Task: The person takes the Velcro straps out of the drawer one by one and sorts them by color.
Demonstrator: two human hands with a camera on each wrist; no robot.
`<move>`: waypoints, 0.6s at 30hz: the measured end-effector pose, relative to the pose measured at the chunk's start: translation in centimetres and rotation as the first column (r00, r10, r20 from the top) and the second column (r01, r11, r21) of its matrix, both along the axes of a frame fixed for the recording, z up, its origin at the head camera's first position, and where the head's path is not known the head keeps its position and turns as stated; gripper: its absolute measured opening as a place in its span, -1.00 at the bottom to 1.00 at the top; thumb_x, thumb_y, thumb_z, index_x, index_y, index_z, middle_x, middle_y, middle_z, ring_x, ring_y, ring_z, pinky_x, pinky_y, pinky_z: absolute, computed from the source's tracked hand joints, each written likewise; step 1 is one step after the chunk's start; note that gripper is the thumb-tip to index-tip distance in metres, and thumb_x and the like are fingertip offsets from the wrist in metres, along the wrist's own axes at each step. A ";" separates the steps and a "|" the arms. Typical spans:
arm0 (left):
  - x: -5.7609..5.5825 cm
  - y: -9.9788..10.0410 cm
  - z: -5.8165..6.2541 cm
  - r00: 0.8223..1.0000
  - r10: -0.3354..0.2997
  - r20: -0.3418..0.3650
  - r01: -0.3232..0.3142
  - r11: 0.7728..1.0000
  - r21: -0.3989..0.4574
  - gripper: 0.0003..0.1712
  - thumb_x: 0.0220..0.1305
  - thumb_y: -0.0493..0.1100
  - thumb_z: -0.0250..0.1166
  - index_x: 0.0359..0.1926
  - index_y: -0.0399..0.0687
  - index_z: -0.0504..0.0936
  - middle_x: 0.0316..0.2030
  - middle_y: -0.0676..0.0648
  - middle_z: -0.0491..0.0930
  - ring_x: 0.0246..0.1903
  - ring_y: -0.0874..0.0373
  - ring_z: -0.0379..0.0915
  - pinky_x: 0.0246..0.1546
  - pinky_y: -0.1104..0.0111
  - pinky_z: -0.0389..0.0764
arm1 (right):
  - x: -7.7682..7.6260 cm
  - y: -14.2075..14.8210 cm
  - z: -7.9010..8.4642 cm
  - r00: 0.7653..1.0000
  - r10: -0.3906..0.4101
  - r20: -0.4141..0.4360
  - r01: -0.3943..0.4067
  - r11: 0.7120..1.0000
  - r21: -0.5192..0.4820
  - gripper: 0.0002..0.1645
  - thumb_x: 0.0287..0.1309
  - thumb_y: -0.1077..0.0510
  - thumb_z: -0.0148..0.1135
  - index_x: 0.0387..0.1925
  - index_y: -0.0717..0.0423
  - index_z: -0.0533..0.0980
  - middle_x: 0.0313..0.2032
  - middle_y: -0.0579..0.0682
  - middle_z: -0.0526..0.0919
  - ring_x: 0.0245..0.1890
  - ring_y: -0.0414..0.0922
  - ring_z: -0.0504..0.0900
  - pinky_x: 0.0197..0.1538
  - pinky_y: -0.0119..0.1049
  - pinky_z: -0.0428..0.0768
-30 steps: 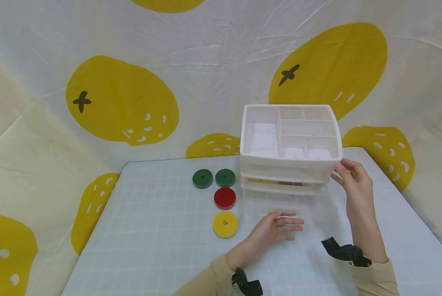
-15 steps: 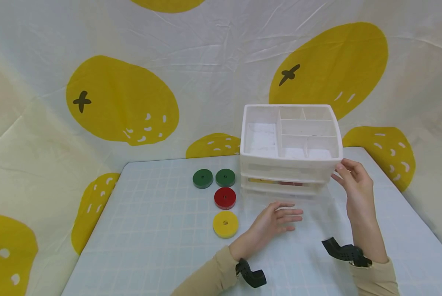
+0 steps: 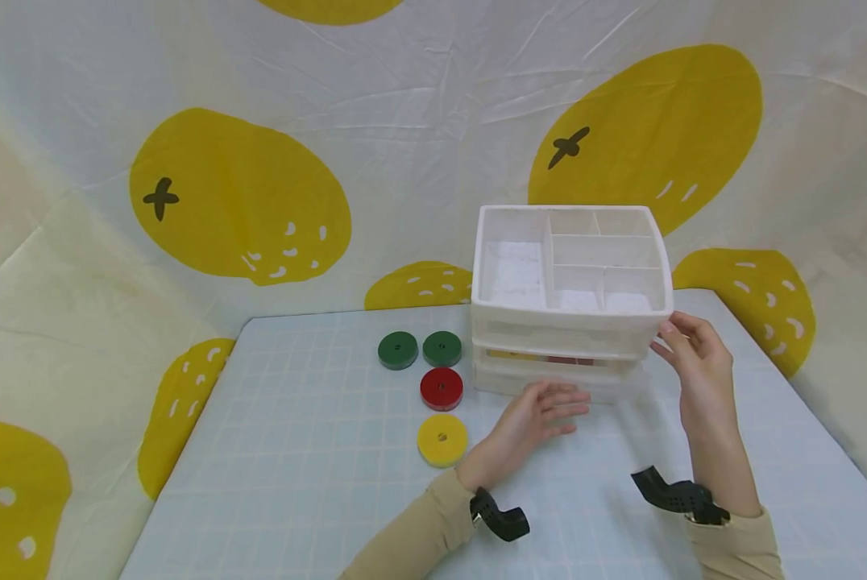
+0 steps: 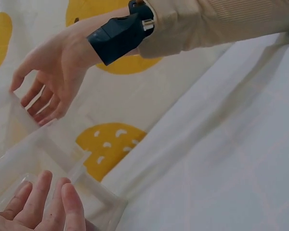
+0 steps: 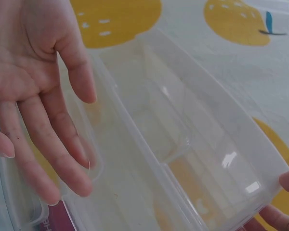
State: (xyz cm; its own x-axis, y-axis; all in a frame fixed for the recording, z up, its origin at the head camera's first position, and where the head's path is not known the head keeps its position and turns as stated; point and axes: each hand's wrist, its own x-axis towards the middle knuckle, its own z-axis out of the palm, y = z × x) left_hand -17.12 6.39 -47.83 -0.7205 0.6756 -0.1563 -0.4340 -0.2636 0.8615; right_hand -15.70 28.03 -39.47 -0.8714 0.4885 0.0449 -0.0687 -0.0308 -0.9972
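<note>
A white plastic drawer organizer (image 3: 571, 314) with a compartment tray on top stands at the back right of the table. My left hand (image 3: 528, 423) is at the front of its bottom drawer (image 3: 499, 380), fingers extended and slightly bent; in the right wrist view the left hand (image 5: 43, 106) lies close against the drawer fronts. With thumb and fingers, my right hand (image 3: 698, 362) grips the organizer's right front corner; the left wrist view also shows the right hand (image 4: 58, 72) at that edge. Yellow and dark red items show faintly through the middle drawer (image 3: 542, 357).
Left of the organizer lie two green discs (image 3: 398, 350), a red disc (image 3: 441, 389) and a yellow disc (image 3: 442, 441), each with a centre hole. A pale checked cloth covers the table (image 3: 296, 451). Behind hangs a white curtain with yellow fruit prints (image 3: 238, 193).
The clear bottom drawer, standing out toward the front a second ago, has slid back into the organizer as my left hand moved away from me. My right hand has stayed at the corner.
</note>
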 end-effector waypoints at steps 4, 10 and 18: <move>-0.5 0.2 0.1 1.000 0.012 0.004 -0.012 1.000 0.004 -0.46 0.46 0.19 -0.15 0.24 0.00 0.41 0.23 -0.07 0.51 0.27 -0.02 0.40 0.31 0.09 0.38 | 0.0 0.0 -0.1 1.000 0.004 -0.010 -0.004 1.000 -0.004 -0.53 0.18 -0.09 0.25 0.07 -0.03 0.44 -0.04 -0.24 0.48 0.01 -0.30 0.50 -0.13 -0.70 0.54; -0.9 0.3 0.2 1.000 0.028 0.005 -0.028 1.000 -0.004 -0.46 0.45 0.21 -0.13 0.23 0.04 0.41 0.21 -0.05 0.52 0.26 -0.02 0.41 0.30 0.10 0.39 | 0.1 0.0 -0.1 1.000 0.008 -0.010 -0.008 1.000 -0.012 -0.52 0.17 -0.10 0.25 0.08 -0.03 0.44 -0.04 -0.24 0.48 0.01 -0.30 0.50 -0.12 -0.68 0.54; -1.4 0.7 0.2 0.999 0.047 0.026 -0.048 0.999 0.017 -0.47 0.47 0.18 -0.15 0.25 0.01 0.40 0.23 -0.09 0.50 0.27 -0.04 0.39 0.31 0.11 0.39 | 0.0 -0.2 0.0 1.000 -0.005 -0.004 0.005 1.000 0.012 -0.47 0.16 -0.12 0.25 0.10 0.00 0.44 -0.03 -0.23 0.48 0.03 -0.29 0.50 -0.12 -0.70 0.53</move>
State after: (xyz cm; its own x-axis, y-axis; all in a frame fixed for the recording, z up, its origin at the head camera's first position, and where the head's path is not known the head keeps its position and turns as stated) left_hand -18.51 7.12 -47.62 -0.7478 0.6435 -0.1633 -0.4426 -0.2999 0.8451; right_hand -15.66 27.86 -39.50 -0.8689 0.4919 0.0544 -0.0727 -0.0181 -0.9972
